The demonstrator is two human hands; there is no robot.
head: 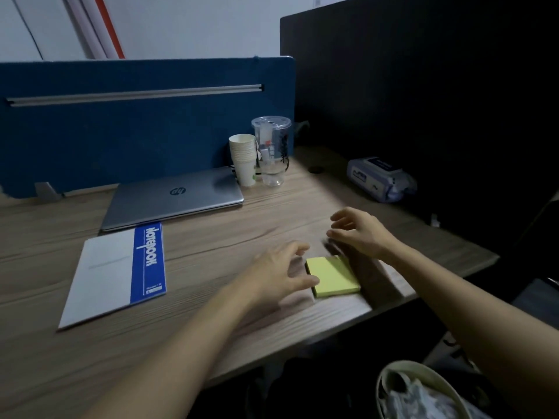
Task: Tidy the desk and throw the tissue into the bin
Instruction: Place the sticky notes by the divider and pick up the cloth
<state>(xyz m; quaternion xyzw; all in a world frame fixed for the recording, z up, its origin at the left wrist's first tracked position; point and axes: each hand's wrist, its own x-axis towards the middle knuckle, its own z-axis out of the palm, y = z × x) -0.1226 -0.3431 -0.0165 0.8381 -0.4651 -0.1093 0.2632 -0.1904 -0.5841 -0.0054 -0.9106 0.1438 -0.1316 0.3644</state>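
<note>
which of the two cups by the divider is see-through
The clear plastic cup with the lid, right of the stack of white paper cups, which is opaque.

1. A laptop lies at the back of the tabletop, against the partition.
2. A notebook lies before the laptop.
3. Stacked cups and a lidded cup stand right of the laptop.
4. A sticky-note pad lies near the front edge, between the hands.
5. A bin sits below the edge.

One laptop, one notebook, one yellow pad, one cup stack, one clear cup, one pack, two hands.
</note>
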